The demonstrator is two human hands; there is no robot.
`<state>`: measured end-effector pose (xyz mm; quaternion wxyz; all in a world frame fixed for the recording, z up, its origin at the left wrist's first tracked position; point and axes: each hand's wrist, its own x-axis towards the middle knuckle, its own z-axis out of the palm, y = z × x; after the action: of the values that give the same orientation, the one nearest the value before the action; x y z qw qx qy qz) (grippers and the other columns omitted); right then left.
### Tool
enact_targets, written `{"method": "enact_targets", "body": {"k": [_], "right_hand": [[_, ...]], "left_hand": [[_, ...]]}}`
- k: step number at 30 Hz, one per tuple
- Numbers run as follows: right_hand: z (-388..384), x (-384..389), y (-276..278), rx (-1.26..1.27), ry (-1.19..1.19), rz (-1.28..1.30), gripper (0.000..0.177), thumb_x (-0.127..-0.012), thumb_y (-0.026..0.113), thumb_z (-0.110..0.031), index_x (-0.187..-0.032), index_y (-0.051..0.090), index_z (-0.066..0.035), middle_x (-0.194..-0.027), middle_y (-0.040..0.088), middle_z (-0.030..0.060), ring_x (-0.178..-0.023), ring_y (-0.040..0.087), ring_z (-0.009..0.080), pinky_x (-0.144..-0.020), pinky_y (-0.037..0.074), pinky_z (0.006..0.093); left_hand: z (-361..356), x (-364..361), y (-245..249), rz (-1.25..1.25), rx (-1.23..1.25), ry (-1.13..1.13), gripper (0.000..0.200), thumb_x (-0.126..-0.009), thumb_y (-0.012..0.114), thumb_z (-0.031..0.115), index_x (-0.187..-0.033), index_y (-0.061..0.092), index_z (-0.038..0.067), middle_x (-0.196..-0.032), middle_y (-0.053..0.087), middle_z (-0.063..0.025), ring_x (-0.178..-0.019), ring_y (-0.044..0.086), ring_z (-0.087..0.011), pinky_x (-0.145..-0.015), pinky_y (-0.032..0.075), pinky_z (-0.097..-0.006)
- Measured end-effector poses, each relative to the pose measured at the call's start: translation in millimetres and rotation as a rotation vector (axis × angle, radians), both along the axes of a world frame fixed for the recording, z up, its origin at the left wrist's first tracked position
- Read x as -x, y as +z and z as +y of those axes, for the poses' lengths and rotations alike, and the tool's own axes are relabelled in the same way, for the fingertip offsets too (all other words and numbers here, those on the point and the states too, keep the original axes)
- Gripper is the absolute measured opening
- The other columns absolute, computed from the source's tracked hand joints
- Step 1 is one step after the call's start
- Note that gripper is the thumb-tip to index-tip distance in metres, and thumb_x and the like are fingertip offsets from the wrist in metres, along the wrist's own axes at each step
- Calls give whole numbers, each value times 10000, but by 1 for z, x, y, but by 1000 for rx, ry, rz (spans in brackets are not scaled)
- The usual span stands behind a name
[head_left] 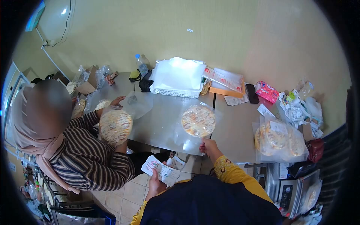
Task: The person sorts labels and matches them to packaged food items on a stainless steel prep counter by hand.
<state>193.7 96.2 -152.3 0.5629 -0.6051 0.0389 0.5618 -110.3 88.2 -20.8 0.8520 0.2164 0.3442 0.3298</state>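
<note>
My left hand [154,183] is closed around a stack of printed labels [161,170], held low in front of me, off the table edge. My right hand [210,147] reaches to the front of the table, its fingers curled and pinching the near edge of a clear plastic bag. Inside that bag is a flat round pizza [198,120] with pale cheese and reddish-brown streaks, lying on the grey table [157,129]. To the left, a co-worker in a striped top [93,165] handles another bagged pizza [116,126], tilted up near the table's edge.
A white basket with white sheets [178,77] stands at the back, beside an orange tray [227,90]. Further right lie a phone [252,93], a pink packet [267,92] and several bagged pizzas [279,140]. A water bottle [141,65] stands at back left.
</note>
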Motion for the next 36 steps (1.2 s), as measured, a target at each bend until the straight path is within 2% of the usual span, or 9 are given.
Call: {"method": "enact_targets", "body": {"k": [5,8,10,12,18,22,26,30,36], "right_hand": [[13,-33,59,-171,-132,170,248,-816,579,-211,-955,498,-23,-901,577,123,-729,612,290,-602,522,416],[7,-80,94,-377,6,199,212,-844,512,-154,-1008,468,-27,-1056,535,216,-873,581,382,-774,498,466],[-10,-109,115,-376,36,90,273,-845,519,-188,-1055,463,-24,-1052,536,215,-886,581,385,-761,501,474],[-27,-132,123,-210,27,-299,294,-830,558,-182,-1033,480,16,-981,548,134,-808,612,289,-665,517,378],[-66,-97,147,-361,259,-1209,213,-779,643,-133,-915,570,14,-828,615,81,-709,597,163,-633,477,272],[-67,-20,144,-524,694,-650,201,-770,682,-129,-893,598,6,-785,629,67,-728,582,105,-660,475,259],[-66,16,135,-618,588,-375,221,-753,701,-77,-909,596,40,-811,639,70,-726,589,98,-678,479,250],[-68,26,140,-593,576,-354,195,-772,672,-43,-926,592,47,-842,645,80,-755,593,99,-700,479,242],[-65,55,136,-625,579,-404,151,-805,634,-40,-922,582,41,-820,632,65,-752,579,88,-696,470,234]], "left_hand": [[-4,-33,3,-72,39,51,584,-925,265,486,-1315,350,59,-1299,434,-88,-1201,414,-282,-1023,290,-437],[-2,-53,7,-57,-70,20,596,-909,312,508,-1315,354,74,-1285,452,-83,-1187,428,-296,-1018,292,-454],[-1,-67,13,-26,-80,40,598,-903,331,506,-1322,340,78,-1294,446,-82,-1189,426,-294,-1024,288,-454],[-3,-76,15,-26,-83,37,590,-903,346,494,-1331,322,88,-1310,436,-81,-1198,420,-284,-1029,285,-453],[-13,-106,26,17,-79,-45,526,-927,355,421,-1320,348,73,-1311,438,-67,-1210,413,-242,-1034,288,-411],[-18,-120,16,-8,-65,-150,506,-937,342,413,-1299,393,64,-1281,461,-67,-1185,429,-222,-1015,304,-387],[-19,-120,2,-31,-71,-195,472,-942,367,379,-1293,404,66,-1251,478,-68,-1162,444,-213,-1001,313,-379],[-22,-108,17,-15,-63,-200,477,-914,459,323,-1298,394,47,-1272,464,-80,-1186,423,-240,-1018,285,-407],[-15,-74,6,-58,38,-205,425,-864,555,172,-1248,437,33,-1183,531,-93,-1086,512,-253,-947,375,-417]]}}
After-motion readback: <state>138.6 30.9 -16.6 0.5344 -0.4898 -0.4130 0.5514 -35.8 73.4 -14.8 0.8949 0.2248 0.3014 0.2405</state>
